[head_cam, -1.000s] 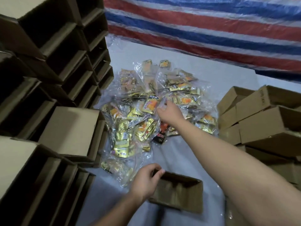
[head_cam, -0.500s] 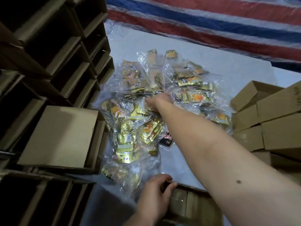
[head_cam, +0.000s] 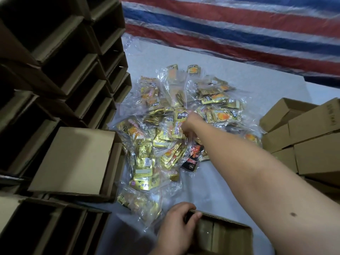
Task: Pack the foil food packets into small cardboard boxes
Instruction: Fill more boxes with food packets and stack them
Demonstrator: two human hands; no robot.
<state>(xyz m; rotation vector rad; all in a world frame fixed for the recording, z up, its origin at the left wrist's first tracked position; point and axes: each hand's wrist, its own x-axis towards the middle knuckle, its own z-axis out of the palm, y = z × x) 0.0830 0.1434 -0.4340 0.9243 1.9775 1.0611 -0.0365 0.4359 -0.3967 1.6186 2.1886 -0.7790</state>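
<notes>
open box (head_cam: 223, 236) at bottom edge, partly cut off | left hand (head_cam: 177, 224) curled over its near-left rim | right hand (head_cam: 190, 123) on pile of foil packets (head_cam: 161, 137), blurred, fingers hidden, hold unclear | closed boxes (head_cam: 303, 133) right, cropped | stacked boxes (head_cam: 55, 80) left

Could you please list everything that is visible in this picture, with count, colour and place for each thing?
Gold foil food packets in clear plastic bags: many, gold and orange, heaped in the centre of the floor sheet.
Black foil packet: one, black with red, at the heap's near edge.
Open small brown cardboard box: one, nearest the camera.
Stacked open brown cardboard boxes: many, on the left.
Closed brown cardboard boxes: several, on the right.
White floor sheet: one, under everything.
Striped tarpaulin: one, red, blue and white, at the back.
Left hand: grips the open box's rim.
Right hand: grips a bag in the heap.
</notes>
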